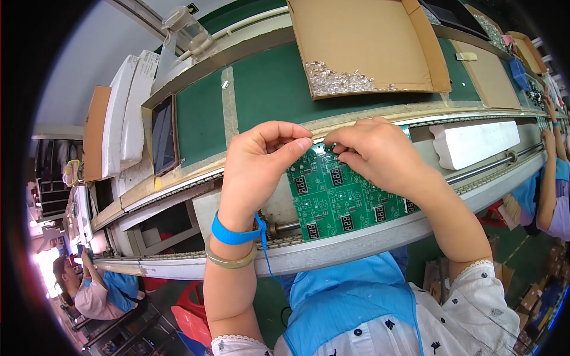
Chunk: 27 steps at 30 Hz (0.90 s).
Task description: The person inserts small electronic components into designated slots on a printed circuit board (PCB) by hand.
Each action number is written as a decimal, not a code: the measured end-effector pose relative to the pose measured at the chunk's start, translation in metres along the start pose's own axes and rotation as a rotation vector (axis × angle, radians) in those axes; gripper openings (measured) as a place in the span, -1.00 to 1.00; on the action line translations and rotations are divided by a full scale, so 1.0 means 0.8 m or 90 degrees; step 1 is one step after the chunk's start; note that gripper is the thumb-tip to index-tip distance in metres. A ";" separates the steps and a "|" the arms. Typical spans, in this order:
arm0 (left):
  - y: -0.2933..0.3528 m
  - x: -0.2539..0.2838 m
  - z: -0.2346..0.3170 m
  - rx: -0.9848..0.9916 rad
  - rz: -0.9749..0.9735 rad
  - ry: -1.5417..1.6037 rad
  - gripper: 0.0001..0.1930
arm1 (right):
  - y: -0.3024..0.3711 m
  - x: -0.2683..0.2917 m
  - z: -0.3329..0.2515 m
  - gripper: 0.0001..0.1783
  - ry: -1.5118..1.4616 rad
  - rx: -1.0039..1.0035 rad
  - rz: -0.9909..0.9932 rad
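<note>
A green circuit board [326,204] with several black digit displays [347,223] lies across the rails of the bench in front of me. Over its far left corner, my left hand [256,160] pinches thumb and forefinger together at a tiny pale part, too small to name. My right hand [380,153] is bent over the board's far edge, fingers closed, its tips close to the left fingertips. What the right fingers hold, if anything, is hidden. A blue wrist strap [233,232] with a cord and a bangle [231,256] circle my left wrist.
Beyond the rails, a cardboard tray [368,44] holds a heap of small clear parts [338,81]. White foam blocks [478,142] sit to the right and at the left. A dark tablet-like panel [164,135] stands at left. Other people work at both ends of the line.
</note>
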<state>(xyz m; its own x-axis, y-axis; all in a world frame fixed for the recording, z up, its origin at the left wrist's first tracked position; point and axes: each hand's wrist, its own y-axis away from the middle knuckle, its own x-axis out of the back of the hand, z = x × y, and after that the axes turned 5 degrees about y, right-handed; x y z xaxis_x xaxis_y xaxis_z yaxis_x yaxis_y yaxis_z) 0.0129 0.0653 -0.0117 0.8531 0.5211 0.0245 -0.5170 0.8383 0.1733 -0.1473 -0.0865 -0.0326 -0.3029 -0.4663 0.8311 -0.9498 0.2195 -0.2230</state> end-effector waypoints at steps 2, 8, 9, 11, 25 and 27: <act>0.000 0.000 -0.003 0.005 0.001 0.015 -0.87 | 0.000 0.003 0.000 -0.79 -0.011 -0.017 0.018; 0.003 -0.005 -0.003 -0.011 0.009 -0.087 -0.88 | -0.007 0.025 0.005 -0.83 0.028 0.016 0.145; 0.004 -0.006 -0.003 -0.011 0.007 -0.087 -0.88 | -0.009 0.028 0.006 -0.83 0.028 0.014 0.146; 0.006 -0.009 -0.001 -0.067 0.009 -0.191 -0.89 | -0.013 0.037 0.009 -0.81 -0.032 -0.048 0.182; -0.001 -0.027 -0.018 -0.395 -0.016 -0.561 -0.95 | -0.064 0.049 0.055 -0.73 -0.051 -0.100 0.182; -0.001 -0.029 -0.020 -0.400 -0.015 -0.580 -0.95 | -0.066 0.048 0.056 -0.73 -0.050 -0.104 0.176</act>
<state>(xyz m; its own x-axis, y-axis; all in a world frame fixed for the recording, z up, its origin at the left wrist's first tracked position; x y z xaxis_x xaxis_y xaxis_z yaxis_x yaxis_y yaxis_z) -0.0074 0.0554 -0.0281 0.4614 0.4067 0.7885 -0.2226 0.9134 -0.3409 -0.1121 -0.1546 -0.0115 -0.5591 -0.4333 0.7069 -0.8073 0.4789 -0.3449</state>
